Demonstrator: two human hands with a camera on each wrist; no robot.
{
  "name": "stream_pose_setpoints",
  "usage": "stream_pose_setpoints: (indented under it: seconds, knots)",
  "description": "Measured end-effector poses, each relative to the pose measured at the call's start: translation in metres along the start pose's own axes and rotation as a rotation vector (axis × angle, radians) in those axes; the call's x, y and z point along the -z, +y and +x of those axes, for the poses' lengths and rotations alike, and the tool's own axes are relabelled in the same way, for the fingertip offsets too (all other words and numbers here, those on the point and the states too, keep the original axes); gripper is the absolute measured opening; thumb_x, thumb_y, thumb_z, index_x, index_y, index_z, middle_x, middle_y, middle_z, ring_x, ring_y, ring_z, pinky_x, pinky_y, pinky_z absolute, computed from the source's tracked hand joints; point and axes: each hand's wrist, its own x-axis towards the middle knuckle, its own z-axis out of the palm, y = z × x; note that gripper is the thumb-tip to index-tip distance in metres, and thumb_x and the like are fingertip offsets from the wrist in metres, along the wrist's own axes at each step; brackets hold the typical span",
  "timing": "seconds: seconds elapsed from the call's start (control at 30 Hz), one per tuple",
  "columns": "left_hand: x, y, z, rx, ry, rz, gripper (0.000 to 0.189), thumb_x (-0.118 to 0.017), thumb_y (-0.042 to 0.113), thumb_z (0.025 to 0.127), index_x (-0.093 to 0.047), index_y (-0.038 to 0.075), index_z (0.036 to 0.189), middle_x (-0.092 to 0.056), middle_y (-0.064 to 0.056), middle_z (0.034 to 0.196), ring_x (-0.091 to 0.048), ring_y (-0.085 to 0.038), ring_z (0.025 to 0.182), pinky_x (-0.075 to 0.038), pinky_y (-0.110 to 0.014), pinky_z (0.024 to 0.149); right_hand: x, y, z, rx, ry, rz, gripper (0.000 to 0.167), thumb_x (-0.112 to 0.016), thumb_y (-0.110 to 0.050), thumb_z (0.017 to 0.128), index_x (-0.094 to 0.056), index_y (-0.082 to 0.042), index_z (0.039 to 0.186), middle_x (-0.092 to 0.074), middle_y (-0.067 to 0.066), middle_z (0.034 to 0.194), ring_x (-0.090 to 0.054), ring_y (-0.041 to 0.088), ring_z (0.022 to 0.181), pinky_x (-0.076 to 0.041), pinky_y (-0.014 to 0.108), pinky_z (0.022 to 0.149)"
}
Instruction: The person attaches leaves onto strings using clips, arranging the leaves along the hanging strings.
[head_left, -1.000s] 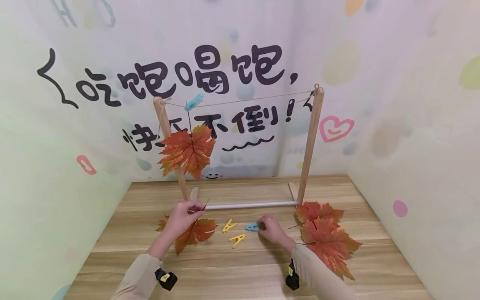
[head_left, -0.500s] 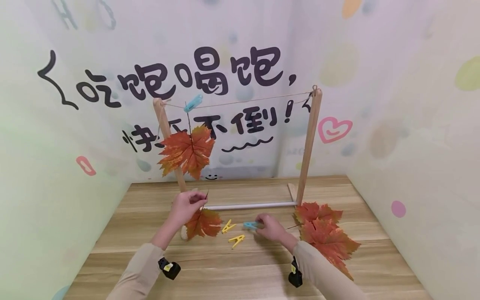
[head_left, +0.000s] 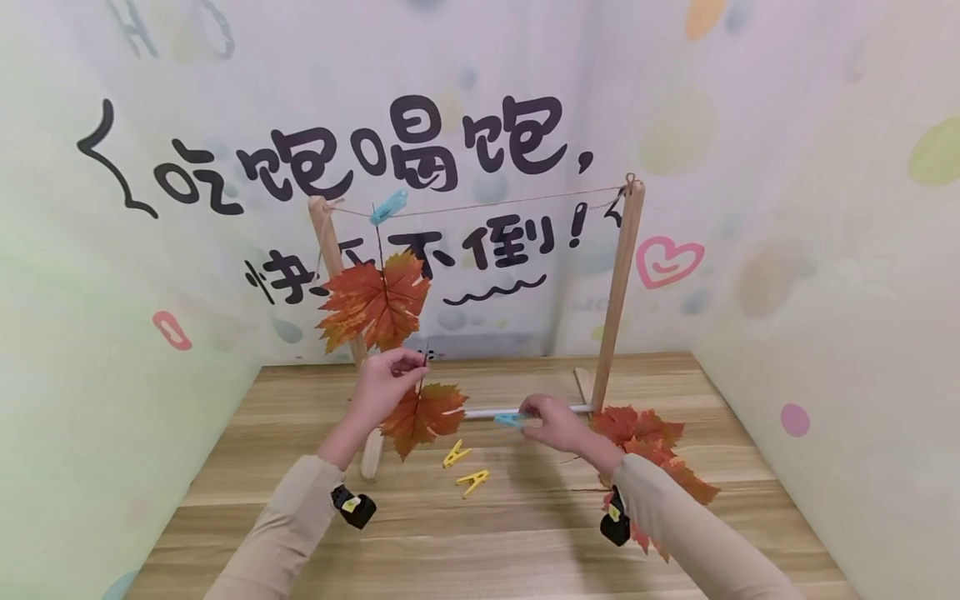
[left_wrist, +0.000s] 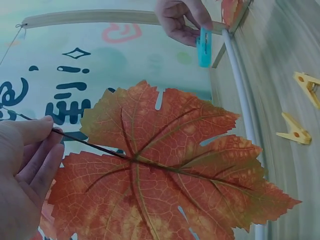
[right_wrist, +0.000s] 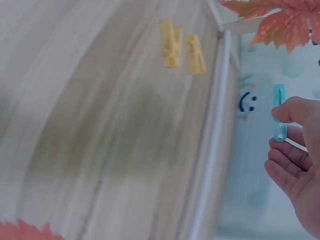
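Observation:
My left hand [head_left: 387, 385] pinches the dark stem of an orange-red maple leaf [left_wrist: 150, 165], and the leaf hangs below the fingers, above the table. My right hand [head_left: 557, 421] holds a blue clothespin [right_wrist: 279, 112] between thumb and fingers, in front of the white bar. Over the left hand, another leaf [head_left: 378, 296] hangs by its stem from a string [head_left: 510, 201], held there by a second blue clothespin [head_left: 389, 207]. The string runs between two wooden posts.
Two yellow clothespins [head_left: 472, 481] lie on the wooden table [head_left: 465, 550]. More red leaves [head_left: 637, 429] lie at the right, partly behind the right arm. The right post [head_left: 619, 292] and left post [head_left: 330, 250] are joined low down by a white bar [head_left: 487, 413].
My left hand has risen and moved right, lifting the leaf off the table. My right hand has lifted the blue clothespin up from the table beside the yellow ones.

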Motion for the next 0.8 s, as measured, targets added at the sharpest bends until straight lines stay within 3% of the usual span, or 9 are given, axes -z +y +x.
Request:
stream_pose_setpoints:
  seconds: [0.43,0.8]
  knots:
    - [-0.003,0.015,0.028,0.012,0.046,-0.096,0.011,-0.067,0.006,0.08,-0.067,0.0,0.089,-0.067,-0.011,0.084,-0.064,-0.019,0.075,-0.053,-0.023,0.068,0.045,-0.021,0.002,0.089,0.001,-0.047,0.018,-0.066,-0.009,0.079,-0.061,-0.001,0.094,-0.059,0.003,0.086,-0.053,0.015,0.079,-0.046,0.028,0.069]
    - [-0.005,0.032,0.049,-0.032,0.073,-0.113,0.014,-0.068,0.006,0.08,-0.067,-0.002,0.091,-0.067,-0.014,0.085,-0.063,-0.018,0.074,-0.051,-0.018,0.067,0.076,-0.038,0.004,0.131,0.033,-0.112,0.021,-0.068,-0.012,0.079,-0.065,0.0,0.095,-0.063,0.005,0.086,-0.057,0.016,0.078,-0.05,0.034,0.07]
